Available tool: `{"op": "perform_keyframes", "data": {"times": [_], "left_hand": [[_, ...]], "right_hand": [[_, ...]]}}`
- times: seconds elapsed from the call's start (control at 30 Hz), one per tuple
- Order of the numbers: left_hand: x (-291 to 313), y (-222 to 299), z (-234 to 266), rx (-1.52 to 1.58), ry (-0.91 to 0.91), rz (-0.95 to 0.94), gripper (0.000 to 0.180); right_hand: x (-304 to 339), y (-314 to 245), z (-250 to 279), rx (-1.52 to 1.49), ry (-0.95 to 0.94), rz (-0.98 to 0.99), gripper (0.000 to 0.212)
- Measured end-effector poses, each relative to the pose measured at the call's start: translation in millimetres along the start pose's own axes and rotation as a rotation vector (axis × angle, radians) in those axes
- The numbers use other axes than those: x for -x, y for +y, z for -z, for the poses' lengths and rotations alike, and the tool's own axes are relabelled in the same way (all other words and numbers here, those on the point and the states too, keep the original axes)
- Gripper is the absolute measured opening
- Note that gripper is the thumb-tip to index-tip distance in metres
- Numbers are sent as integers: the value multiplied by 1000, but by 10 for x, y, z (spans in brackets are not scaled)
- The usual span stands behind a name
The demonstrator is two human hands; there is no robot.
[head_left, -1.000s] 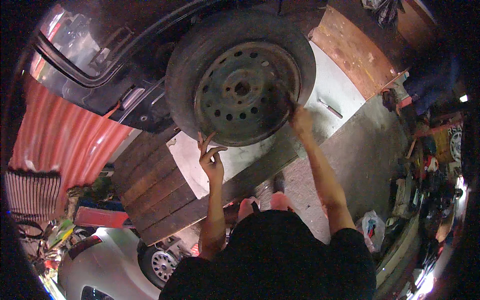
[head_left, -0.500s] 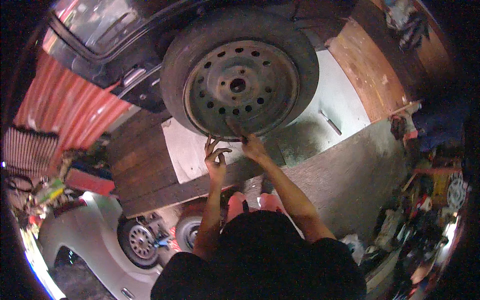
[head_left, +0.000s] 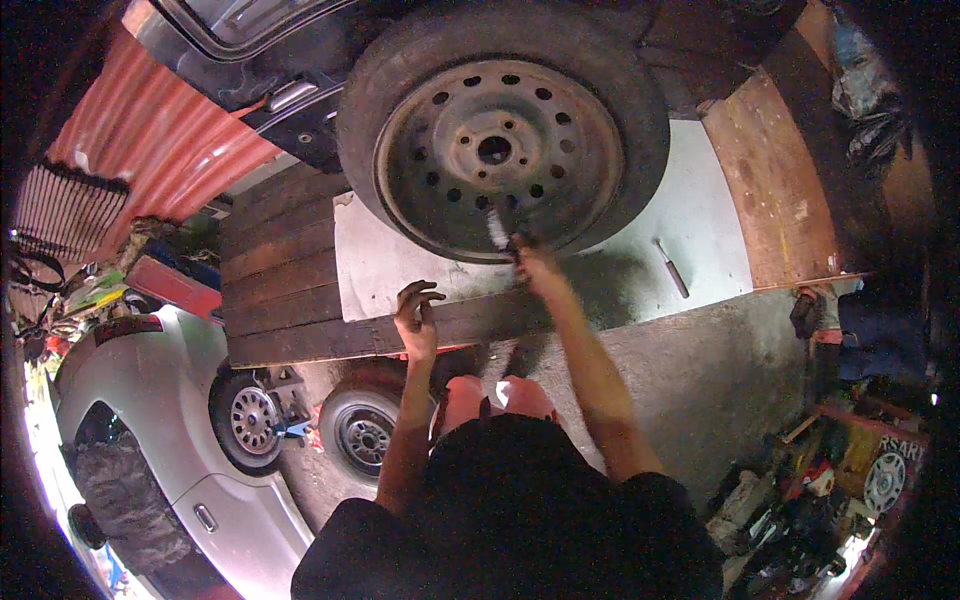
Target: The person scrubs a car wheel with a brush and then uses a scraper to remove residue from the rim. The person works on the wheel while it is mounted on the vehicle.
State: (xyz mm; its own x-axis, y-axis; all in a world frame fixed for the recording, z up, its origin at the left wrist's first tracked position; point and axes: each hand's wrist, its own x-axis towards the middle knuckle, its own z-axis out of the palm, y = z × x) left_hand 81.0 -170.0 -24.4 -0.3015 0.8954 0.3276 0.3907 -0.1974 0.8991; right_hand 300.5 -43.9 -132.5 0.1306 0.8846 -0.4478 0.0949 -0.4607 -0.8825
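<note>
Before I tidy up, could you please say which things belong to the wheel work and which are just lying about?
Apparently in use:
tyred steel wheel
white sheet beneath it
pale-ended, brush-like tool in right hand

Probably just lying about:
dark-handled, screwdriver-like tool
second tyred wheel on the floor

Lower centre of frame: black top (head_left: 510, 510), dark throughout | short sleeves (head_left: 660, 515), same black | forearms (head_left: 600, 390) bare | left hand (head_left: 415, 315), right hand (head_left: 537, 270) bare
</note>
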Motion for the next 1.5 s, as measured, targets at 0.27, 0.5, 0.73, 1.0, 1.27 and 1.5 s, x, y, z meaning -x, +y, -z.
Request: {"op": "perform_keyframes", "data": {"times": [0.27, 0.5, 0.73, 1.0, 1.27, 1.5], "left_hand": [[-4, -36, -104, 217, 25, 76, 31], [-57, 52, -209, 199, 10, 3, 28], [-42, 4, 83, 184, -5, -5, 25], [-74, -109, 297, 102, -74, 10, 29], [-313, -188, 494, 57, -125, -54, 30], [-382, -277, 564, 112, -132, -37, 28]], "right_hand": [[602, -1776, 1168, 988, 343, 656, 34], [481, -506, 498, 1197, 100, 716, 22], [531, -794, -296, 487, 79, 519, 29], [320, -316, 104, 1041, 231, 728, 26], [317, -513, -398, 486, 73, 633, 29], [197, 204, -300, 952, 351, 1067, 32]]}}
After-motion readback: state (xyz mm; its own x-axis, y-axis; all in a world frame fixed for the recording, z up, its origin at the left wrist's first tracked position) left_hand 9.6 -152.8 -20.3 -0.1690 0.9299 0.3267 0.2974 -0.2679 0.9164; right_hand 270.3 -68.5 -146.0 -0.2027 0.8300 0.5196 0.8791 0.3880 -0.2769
